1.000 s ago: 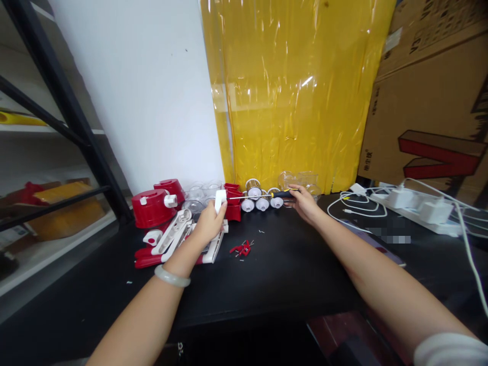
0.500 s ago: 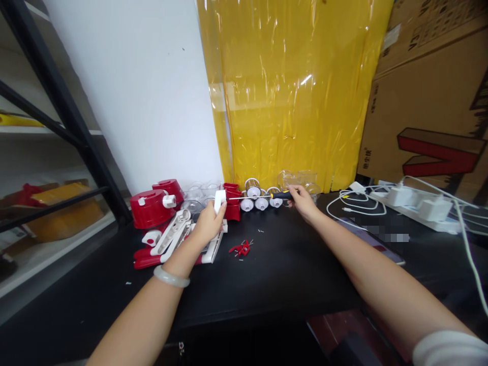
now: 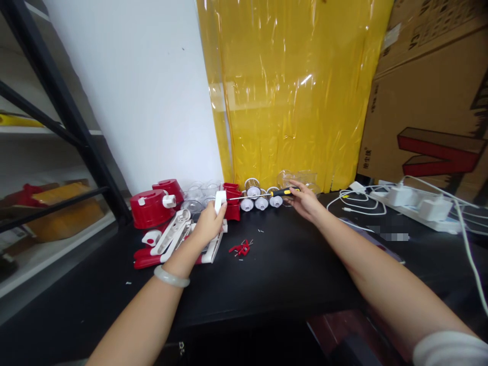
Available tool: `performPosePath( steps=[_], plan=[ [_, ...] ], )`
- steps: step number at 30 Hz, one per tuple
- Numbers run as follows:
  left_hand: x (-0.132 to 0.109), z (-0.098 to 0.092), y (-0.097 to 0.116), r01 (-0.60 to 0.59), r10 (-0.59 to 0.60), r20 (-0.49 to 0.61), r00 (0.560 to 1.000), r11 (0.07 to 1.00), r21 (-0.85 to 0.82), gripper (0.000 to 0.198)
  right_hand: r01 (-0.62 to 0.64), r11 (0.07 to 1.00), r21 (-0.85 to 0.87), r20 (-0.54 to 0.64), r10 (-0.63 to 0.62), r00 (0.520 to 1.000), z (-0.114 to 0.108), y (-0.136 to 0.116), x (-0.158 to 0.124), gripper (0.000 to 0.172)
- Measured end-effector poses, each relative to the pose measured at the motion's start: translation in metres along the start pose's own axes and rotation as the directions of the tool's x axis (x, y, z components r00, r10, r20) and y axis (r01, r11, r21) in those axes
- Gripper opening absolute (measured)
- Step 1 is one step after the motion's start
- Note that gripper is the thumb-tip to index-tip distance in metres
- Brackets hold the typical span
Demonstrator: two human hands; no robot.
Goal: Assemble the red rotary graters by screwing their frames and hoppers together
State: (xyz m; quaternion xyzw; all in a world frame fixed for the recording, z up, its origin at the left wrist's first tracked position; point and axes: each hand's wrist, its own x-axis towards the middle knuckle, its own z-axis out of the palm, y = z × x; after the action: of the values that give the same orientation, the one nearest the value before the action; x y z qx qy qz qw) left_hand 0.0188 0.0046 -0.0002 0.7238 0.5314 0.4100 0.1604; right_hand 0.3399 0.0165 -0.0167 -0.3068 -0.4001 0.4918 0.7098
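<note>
My left hand (image 3: pixel 208 223) is closed on a small white plastic part (image 3: pixel 220 199), held up above the table. Level across the middle lies a screwdriver (image 3: pixel 282 192) with a black and yellow handle, its tip at the white part's right side. My right hand (image 3: pixel 307 204) has the handle's end between thumb and fingers, with some fingers stretched out. Under my left forearm are white and red handle pieces (image 3: pixel 170 244), partly hidden. A little pile of red parts and screws (image 3: pixel 241 248) lies on the black table (image 3: pixel 282 274).
Red housings (image 3: pixel 149 209) stand at the left, beside clear plastic cups (image 3: pixel 193 192). Behind the screwdriver are red parts (image 3: pixel 232 208) and several white-ended metal drums (image 3: pixel 261 203). A white power strip (image 3: pixel 438 217) with cables and a flat tablet-like device (image 3: pixel 381 246) sit at the right.
My right hand has loosened and spread its fingers around the screwdriver handle, which shows more of its yellow marking. My left hand and the white part have stayed put.
</note>
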Motion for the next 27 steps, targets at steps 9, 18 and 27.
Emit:
performPosePath(
  steps=[9,18,27],
  plan=[
    [0.000,0.002,0.000,0.001,-0.001,0.021,1.000,1.000,0.008,0.039,0.063,0.978,-0.199,-0.125,-0.089,0.988,0.002,0.004,0.006,0.029],
    [0.003,-0.001,-0.004,-0.009,0.010,-0.023,1.000,0.999,0.053,0.042,0.136,0.863,-0.487,-0.026,-0.171,0.985,-0.007,0.013,0.009,0.055],
    [0.000,-0.001,0.001,-0.013,0.013,0.000,1.000,0.999,0.049,0.042,0.102,0.959,-0.265,-0.058,-0.121,0.991,0.001,0.008,0.004,0.039]
  ],
)
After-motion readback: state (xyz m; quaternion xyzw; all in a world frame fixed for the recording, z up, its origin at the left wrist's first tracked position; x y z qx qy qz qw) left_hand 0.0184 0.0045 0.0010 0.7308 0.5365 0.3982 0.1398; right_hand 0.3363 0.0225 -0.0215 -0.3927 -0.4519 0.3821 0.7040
